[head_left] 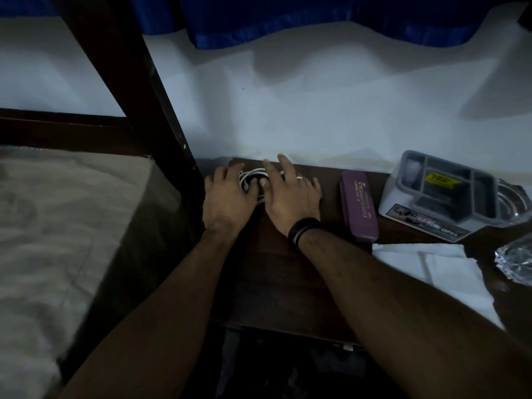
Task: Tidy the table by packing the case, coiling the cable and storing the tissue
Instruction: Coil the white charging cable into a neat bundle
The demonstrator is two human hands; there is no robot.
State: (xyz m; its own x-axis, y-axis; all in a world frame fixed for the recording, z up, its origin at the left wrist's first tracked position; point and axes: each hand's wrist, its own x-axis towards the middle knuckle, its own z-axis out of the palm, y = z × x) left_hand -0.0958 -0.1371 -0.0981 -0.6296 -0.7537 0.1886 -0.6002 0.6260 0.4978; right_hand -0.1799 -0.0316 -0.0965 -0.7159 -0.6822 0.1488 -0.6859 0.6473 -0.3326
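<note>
Head view, dim light. A pale wall (316,110) filled the background, with a blue curtain (288,21) hanging along its top. A bed (57,226) with a grey mattress occupied the left, its dark wooden post (138,90) rising diagonally beside the dark wooden worktop (276,269). Both forearms reached forward over the worktop to its far left corner.

A white tissue (426,272) lay flat on the right part of the worktop, near its front edge. Behind it, against the wall, stood a grey organiser tray (440,197) with several compartments and a yellow label. The closed purple case (358,204) lay lengthwise between this tray and the hands, apart from both. Crumpled clear plastic (515,263) showed at the right edge.

The left hand (230,197) rested palm down with fingers curled onto the coiled white cable (253,180). The right hand (288,194), a black band (302,231) on its wrist, lay spread and mostly flat, fingers extended over the same coil and pressing on it. Neither hand was seen to enclose the cable, which lay looped on the worktop between and beneath the fingers.
</note>
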